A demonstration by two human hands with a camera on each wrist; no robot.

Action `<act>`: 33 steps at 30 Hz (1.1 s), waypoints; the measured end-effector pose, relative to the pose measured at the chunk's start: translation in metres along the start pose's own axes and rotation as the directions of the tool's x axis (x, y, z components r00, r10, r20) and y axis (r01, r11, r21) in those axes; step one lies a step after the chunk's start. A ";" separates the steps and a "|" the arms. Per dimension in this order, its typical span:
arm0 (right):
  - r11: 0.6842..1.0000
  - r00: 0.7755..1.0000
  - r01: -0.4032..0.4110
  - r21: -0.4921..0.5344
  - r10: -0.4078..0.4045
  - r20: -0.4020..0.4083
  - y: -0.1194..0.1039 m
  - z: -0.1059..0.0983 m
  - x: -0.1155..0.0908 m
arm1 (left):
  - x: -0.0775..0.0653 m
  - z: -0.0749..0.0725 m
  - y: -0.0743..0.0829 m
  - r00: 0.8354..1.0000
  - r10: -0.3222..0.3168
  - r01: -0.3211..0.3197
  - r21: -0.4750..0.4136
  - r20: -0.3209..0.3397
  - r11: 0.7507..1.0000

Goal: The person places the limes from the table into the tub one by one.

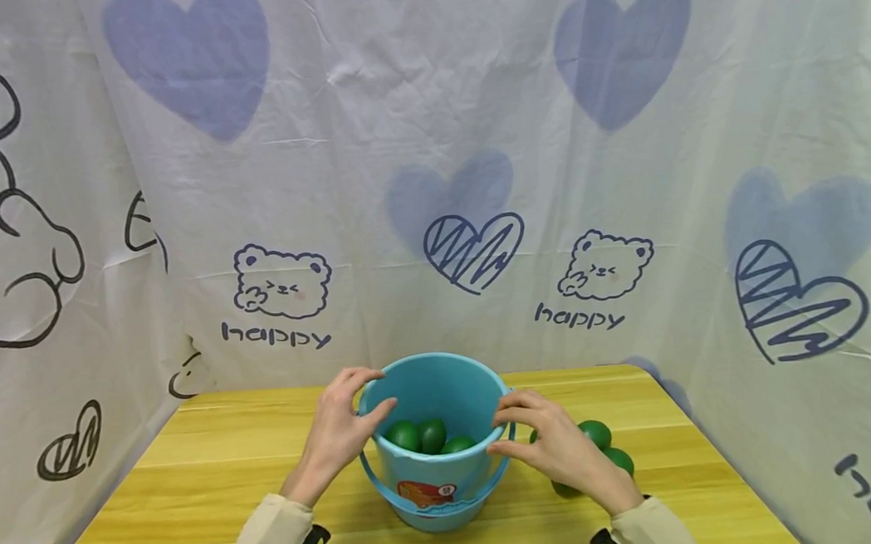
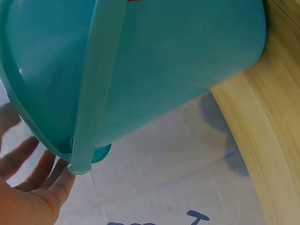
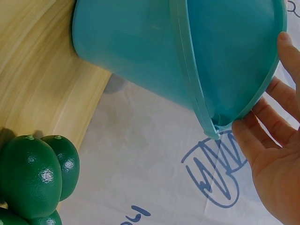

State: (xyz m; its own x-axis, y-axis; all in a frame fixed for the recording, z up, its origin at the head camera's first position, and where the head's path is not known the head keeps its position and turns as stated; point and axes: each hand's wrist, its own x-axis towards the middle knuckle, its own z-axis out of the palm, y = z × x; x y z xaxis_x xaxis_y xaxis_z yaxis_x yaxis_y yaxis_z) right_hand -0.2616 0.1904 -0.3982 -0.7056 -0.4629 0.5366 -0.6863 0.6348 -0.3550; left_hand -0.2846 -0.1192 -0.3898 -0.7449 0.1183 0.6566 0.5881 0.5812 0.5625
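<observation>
A light blue plastic bucket (image 1: 441, 492) stands upright on the table, its handle hanging down at the front. Three glossy dark green oval fruits (image 1: 432, 435) show inside it. My left hand (image 1: 343, 415) is at the left side of the rim, fingers spread and loosely bent, with the thumb over the opening. On the opposite side, my right hand (image 1: 546, 436) touches the rim with its thumb and fingers apart around the edge. The left wrist view shows the left fingers (image 2: 40, 176) beside the handle's hinge; some fingertips are hidden behind the rim.
Several more green fruits (image 3: 30, 176) lie clustered on the table right of the bucket, partly hidden by the right hand in the head view. A wooden-grain table (image 1: 216, 477) carries everything. White printed cloth (image 1: 424, 81) hangs behind and at both sides.
</observation>
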 end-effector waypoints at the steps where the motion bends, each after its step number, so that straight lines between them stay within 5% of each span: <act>1: 1.000 1.000 -0.001 -0.001 0.001 0.000 0.000 0.000 0.000 | -0.001 0.000 0.000 1.000 0.000 0.000 -0.001 0.004 1.000; 10: 0.999 1.000 -0.015 0.038 0.015 -0.015 0.003 -0.003 -0.003 | -0.008 -0.003 -0.003 0.996 0.083 -0.084 0.022 0.036 0.996; 18: 1.000 0.986 -0.020 0.013 0.022 -0.167 0.014 -0.006 -0.007 | -0.017 -0.002 -0.006 0.976 0.214 -0.215 0.054 0.027 0.975; 27: 0.978 0.944 -0.201 0.054 0.208 -0.255 0.032 -0.008 -0.017 | -0.028 -0.002 -0.012 0.940 0.341 -0.340 0.171 0.021 0.925; 33: 0.933 0.900 -0.345 0.101 0.359 -0.247 0.048 -0.011 -0.029 | -0.034 -0.001 -0.015 0.927 0.376 -0.370 0.210 0.015 0.905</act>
State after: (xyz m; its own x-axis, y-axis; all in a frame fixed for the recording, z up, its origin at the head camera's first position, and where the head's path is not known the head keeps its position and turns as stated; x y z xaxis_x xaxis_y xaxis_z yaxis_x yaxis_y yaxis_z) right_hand -0.2721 0.2412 -0.4230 -0.8382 -0.0358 0.5442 -0.4148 0.6896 -0.5937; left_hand -0.2680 -0.1324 -0.4200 -0.4739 0.3401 0.8122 0.7420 0.6509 0.1605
